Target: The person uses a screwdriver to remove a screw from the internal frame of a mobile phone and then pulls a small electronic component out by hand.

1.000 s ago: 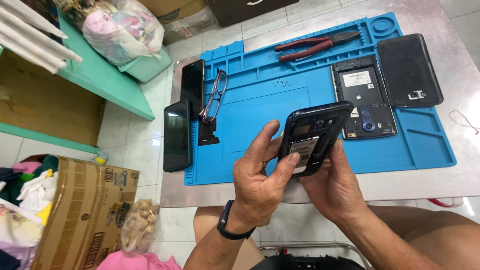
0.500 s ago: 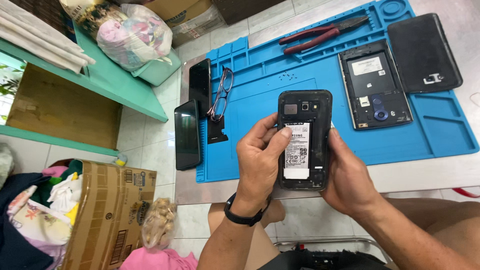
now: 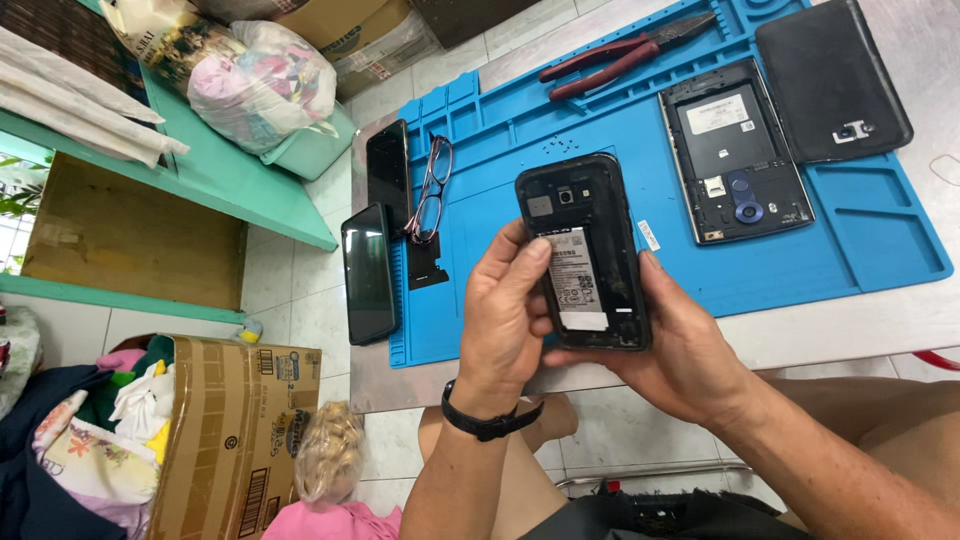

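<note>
A black phone (image 3: 585, 250) with its back cover off is held upright above the table's near edge, its battery with a white label showing. My left hand (image 3: 505, 320) grips its left side, thumb resting on the battery. My right hand (image 3: 690, 350) cradles its right side and bottom from beneath. Behind it lies the blue work mat (image 3: 850, 245), holding a second opened phone (image 3: 735, 150) and a loose black back cover (image 3: 832, 80).
Red-handled pliers (image 3: 620, 55) lie at the mat's far edge. Eyeglasses (image 3: 428, 190) and two dark phones (image 3: 368, 272) sit at the mat's left. A cardboard box (image 3: 235, 430) of cloth stands on the floor at lower left; a green bench (image 3: 210, 170) with bags is beyond.
The phone has turned from tilted to upright with its open back facing me, and both hands have shifted their grip. The view has moved slightly closer.
</note>
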